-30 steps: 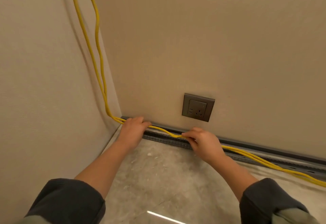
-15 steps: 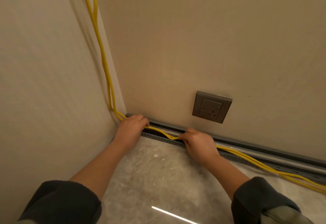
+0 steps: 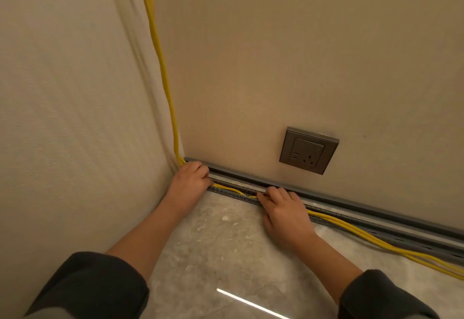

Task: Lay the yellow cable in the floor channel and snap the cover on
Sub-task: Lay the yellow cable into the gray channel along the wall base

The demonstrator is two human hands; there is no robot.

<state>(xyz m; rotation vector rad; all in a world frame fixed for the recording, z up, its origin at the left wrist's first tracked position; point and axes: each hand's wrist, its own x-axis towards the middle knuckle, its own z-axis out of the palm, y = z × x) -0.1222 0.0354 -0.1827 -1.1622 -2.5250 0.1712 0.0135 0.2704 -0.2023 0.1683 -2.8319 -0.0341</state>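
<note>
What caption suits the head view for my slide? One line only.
Both hands, left hand and right hand, press yellow cable into the floor channel below a wall socket.

The yellow cable (image 3: 160, 62) runs off the top edge and lower right edge; both hands cover stretches.

Grey wall socket (image 3: 308, 150) on beige wall (image 3: 276, 54); marble-look floor (image 3: 226, 248) w/ light streak.
</note>
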